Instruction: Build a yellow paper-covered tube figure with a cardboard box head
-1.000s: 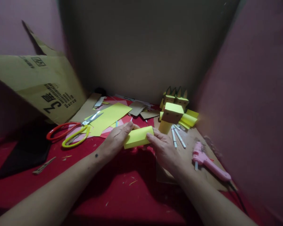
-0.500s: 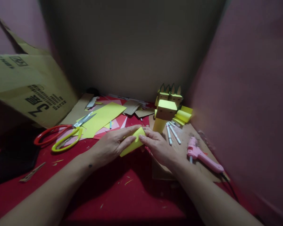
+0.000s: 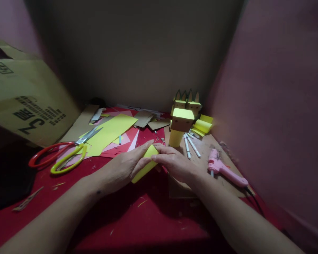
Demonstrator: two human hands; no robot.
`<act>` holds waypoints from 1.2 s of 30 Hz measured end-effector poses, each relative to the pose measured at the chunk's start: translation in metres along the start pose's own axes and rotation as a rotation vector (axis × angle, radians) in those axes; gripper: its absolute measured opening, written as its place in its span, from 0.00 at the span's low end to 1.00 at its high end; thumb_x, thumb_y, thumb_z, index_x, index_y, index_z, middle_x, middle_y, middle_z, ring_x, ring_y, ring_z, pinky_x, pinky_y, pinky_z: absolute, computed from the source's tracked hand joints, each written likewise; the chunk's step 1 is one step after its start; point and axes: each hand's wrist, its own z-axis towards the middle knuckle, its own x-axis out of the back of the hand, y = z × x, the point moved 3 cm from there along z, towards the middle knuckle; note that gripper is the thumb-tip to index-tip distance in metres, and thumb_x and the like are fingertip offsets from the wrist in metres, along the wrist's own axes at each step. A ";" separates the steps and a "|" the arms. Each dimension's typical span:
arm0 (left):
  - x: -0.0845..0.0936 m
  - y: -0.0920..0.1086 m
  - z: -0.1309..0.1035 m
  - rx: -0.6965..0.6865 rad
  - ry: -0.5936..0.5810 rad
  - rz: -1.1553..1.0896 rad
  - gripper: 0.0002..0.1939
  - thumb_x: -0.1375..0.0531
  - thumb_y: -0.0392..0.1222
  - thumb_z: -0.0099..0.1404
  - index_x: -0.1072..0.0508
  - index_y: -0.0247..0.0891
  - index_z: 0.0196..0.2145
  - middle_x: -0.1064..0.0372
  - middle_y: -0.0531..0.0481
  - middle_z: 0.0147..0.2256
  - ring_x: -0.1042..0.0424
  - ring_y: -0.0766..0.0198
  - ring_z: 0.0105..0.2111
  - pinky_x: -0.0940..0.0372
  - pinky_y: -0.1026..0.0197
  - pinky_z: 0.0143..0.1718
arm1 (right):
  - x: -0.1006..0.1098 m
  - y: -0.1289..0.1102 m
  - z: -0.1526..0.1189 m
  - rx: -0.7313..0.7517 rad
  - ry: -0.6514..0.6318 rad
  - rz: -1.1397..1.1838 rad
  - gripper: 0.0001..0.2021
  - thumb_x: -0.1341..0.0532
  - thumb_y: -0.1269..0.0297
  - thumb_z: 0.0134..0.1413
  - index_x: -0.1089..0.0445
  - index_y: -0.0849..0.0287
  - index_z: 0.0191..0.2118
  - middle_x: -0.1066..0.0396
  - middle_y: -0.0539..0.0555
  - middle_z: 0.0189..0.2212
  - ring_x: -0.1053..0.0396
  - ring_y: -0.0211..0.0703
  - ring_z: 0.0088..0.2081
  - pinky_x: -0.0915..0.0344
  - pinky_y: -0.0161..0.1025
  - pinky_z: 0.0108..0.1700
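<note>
Between my two hands is a piece of yellow paper (image 3: 145,168), curved or folded, held above the red cloth. My left hand (image 3: 124,165) grips its left side, with the thumb on the near face. Fingers of my right hand (image 3: 176,163) press on its upper right end; what lies under them is hidden. Just beyond my right hand stands a yellow paper tube (image 3: 176,138) topped by a cardboard box shape (image 3: 183,120) with a yellow top and dark dots. White sticks (image 3: 192,145) and a pink glue gun (image 3: 225,169) lie to the right on a cardboard sheet (image 3: 181,190).
Scissors (image 3: 69,150) with red and yellow handles lie left on yellow and pink paper (image 3: 112,132). A big cardboard box (image 3: 29,95) stands at far left. Two small figures with pointed ears (image 3: 187,100) stand at the back, beside rolled yellow paper (image 3: 203,125). Walls enclose the back and right.
The yellow paper has tilted more steeply, and my right thumb and fingers have shifted along its upper end. The whole view has shifted slightly, moving the surroundings leftward.
</note>
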 end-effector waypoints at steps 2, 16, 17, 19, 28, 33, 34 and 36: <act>0.000 0.001 0.000 -0.007 -0.009 0.007 0.32 0.57 0.58 0.73 0.48 0.43 0.69 0.37 0.42 0.63 0.33 0.49 0.59 0.35 0.49 0.58 | 0.001 0.000 0.001 0.011 -0.007 -0.008 0.04 0.38 0.63 0.50 0.30 0.57 0.32 0.37 0.51 0.37 0.40 0.40 0.35 0.42 0.40 0.38; 0.011 -0.004 0.004 0.082 0.194 -0.256 0.31 0.54 0.60 0.71 0.38 0.43 0.64 0.27 0.42 0.53 0.27 0.51 0.49 0.32 0.52 0.51 | 0.012 0.011 0.007 -0.006 0.087 0.012 0.12 0.38 0.57 0.54 0.33 0.59 0.26 0.39 0.47 0.19 0.44 0.35 0.21 0.51 0.37 0.25; 0.015 -0.006 0.005 0.116 0.245 -0.307 0.31 0.54 0.61 0.71 0.35 0.42 0.62 0.25 0.42 0.49 0.26 0.52 0.46 0.31 0.52 0.48 | 0.014 0.012 0.009 -0.009 0.110 0.030 0.12 0.38 0.57 0.53 0.32 0.59 0.26 0.38 0.48 0.18 0.44 0.35 0.20 0.51 0.37 0.24; 0.021 -0.012 0.005 0.192 0.336 -0.394 0.28 0.50 0.60 0.69 0.29 0.39 0.56 0.24 0.42 0.41 0.25 0.54 0.41 0.30 0.55 0.42 | 0.018 0.012 0.011 -0.018 0.146 0.087 0.11 0.37 0.58 0.52 0.32 0.60 0.25 0.38 0.49 0.18 0.43 0.35 0.19 0.50 0.37 0.23; 0.029 -0.023 0.004 0.240 0.374 -0.707 0.16 0.37 0.39 0.58 0.23 0.41 0.45 0.25 0.49 0.36 0.27 0.62 0.34 0.31 0.61 0.36 | 0.020 0.007 0.012 -0.137 0.170 0.426 0.06 0.39 0.69 0.52 0.30 0.67 0.34 0.31 0.57 0.27 0.34 0.41 0.28 0.44 0.33 0.20; 0.033 -0.007 0.000 0.069 0.329 -0.593 0.14 0.38 0.37 0.56 0.23 0.40 0.42 0.25 0.47 0.41 0.27 0.62 0.35 0.31 0.59 0.38 | 0.020 0.006 0.012 -0.232 0.209 0.537 0.06 0.44 0.73 0.57 0.31 0.67 0.39 0.29 0.60 0.31 0.33 0.41 0.29 0.43 0.32 0.19; 0.032 -0.004 0.000 0.025 0.340 -0.501 0.14 0.38 0.37 0.57 0.24 0.40 0.42 0.25 0.47 0.41 0.27 0.61 0.36 0.31 0.59 0.38 | 0.019 0.005 0.012 -0.247 0.218 0.554 0.06 0.45 0.73 0.58 0.32 0.67 0.39 0.29 0.59 0.32 0.33 0.41 0.29 0.43 0.32 0.18; 0.028 0.000 0.000 -0.060 0.393 -0.300 0.13 0.40 0.35 0.58 0.25 0.39 0.42 0.26 0.48 0.39 0.28 0.61 0.36 0.32 0.59 0.37 | 0.019 0.005 0.011 -0.279 0.228 0.580 0.06 0.46 0.74 0.59 0.32 0.66 0.39 0.30 0.58 0.30 0.32 0.42 0.30 0.43 0.31 0.18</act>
